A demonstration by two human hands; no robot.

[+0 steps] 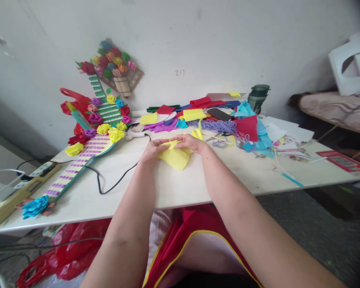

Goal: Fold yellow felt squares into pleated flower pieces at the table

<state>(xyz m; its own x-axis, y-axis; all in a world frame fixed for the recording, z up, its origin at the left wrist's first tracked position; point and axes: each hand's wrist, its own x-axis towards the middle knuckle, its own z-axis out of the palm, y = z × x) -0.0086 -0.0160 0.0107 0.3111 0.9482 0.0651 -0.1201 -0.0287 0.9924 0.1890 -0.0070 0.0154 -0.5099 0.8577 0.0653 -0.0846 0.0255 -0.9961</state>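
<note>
Over the pale table (183, 194), the yellow sheet (176, 159) is pinched in the fingers of the left hand (152, 150) and right hand (189, 142), its far edge apparently being shaped; steady tension seems needed next

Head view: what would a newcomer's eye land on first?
Probably the bright yellow sheet near the picture's center, held by the left hand and right hand. Next, likely the multicolored flower bouquet against the wall at upper left, and the striped, flower-trimmed strip along the table's left side. Then the heap of colored sheets toward the table's back.
</note>
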